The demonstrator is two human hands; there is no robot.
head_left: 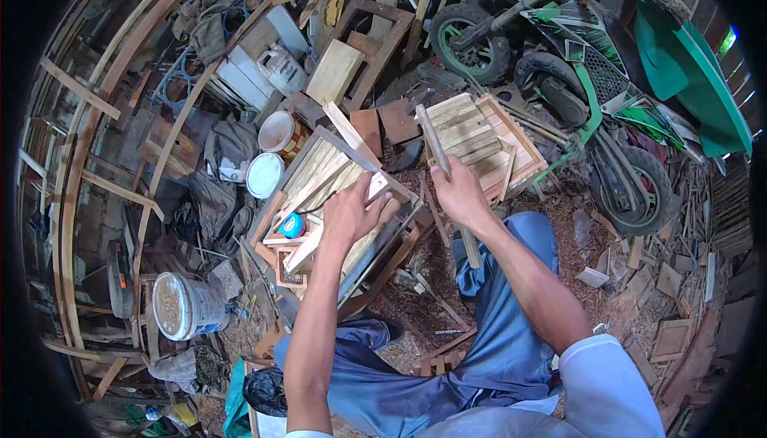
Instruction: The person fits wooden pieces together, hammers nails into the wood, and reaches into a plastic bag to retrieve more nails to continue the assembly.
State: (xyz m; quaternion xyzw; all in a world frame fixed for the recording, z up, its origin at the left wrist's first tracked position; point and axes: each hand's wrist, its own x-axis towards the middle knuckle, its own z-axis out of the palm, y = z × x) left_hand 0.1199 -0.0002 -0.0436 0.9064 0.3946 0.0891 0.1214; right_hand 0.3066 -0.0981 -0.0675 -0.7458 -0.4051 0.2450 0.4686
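Observation:
My left hand (pixel 356 208) is over the low wooden work stand, its fingers and thumb closed round the end of a pale wooden strip (pixel 305 248). Beside that strip sits a round blue tape measure (pixel 293 225). More light-coloured slats (pixel 327 168) lie on the stand (pixel 266 218). In my right hand (pixel 463 192) is a hammer with a long wooden handle (pixel 470 248), gripped around its middle. Its dark head (pixel 419 101) points away from me, near a slatted wooden panel (pixel 459 122).
White-lidded buckets (pixel 264 175) stand left of the stand, and another bucket (pixel 174 308) is nearer me. A green motorbike (pixel 591 95) is at the right rear. Curved timber strips (pixel 68 222) rise on the left. Sawdust and offcuts (pixel 639 302) litter the floor.

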